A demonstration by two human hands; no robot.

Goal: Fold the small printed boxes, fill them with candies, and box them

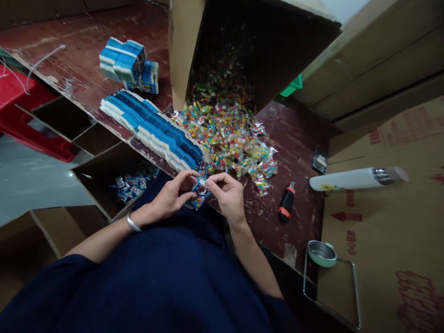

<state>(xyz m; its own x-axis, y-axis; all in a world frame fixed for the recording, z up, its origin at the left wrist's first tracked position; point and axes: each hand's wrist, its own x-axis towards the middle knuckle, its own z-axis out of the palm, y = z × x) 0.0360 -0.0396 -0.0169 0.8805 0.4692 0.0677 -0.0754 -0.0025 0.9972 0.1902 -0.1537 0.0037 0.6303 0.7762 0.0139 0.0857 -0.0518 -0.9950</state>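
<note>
A small blue printed carton (199, 200) is between my two hands at the table's front edge. My left hand (170, 196) curls around its left side, thumb below and fingers above. With thumb and forefinger, my right hand (227, 194) pinches the top right, where a white bit shows. Just beyond lies a long row of flat blue-and-white cartons (152, 127). Clear-wrapped colourful candies (232, 143) spill onto the table from a cardboard box (183, 55) on its side. Whether anything is inside the held carton is hidden.
Banded blue carton bundles (123, 60) stand at the back left. An open box (99, 173) below the edge holds many small blue packets (132, 185). To the right are a black-and-orange cutter (287, 203), a white bottle (347, 179) and a green-rimmed metal cup (322, 254).
</note>
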